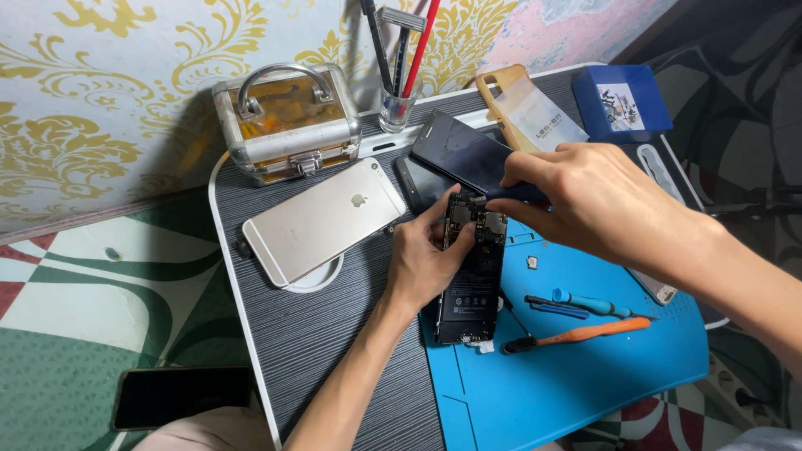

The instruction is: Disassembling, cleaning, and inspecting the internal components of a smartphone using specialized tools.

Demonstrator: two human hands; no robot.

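Note:
An opened phone (pixel 474 280) with its black battery and circuit board exposed lies on a blue work mat (pixel 576 376). My left hand (pixel 426 255) grips the phone's left edge near the top. My right hand (pixel 585 200) reaches over the phone's upper end, its fingers pinching a dark blue tool or part; what exactly it holds is hidden by the fingers. A dark phone screen panel (pixel 459 154) lies tilted just behind the hands.
A gold phone (pixel 326 219) lies face down at left. Behind it stand a metal case (pixel 288 121) and a glass of tools (pixel 399 104). An orange-handled tool (pixel 585 334), blue screwdriver (pixel 593 302), blue box (pixel 632 102) and another phone (pixel 180 397) on the floor.

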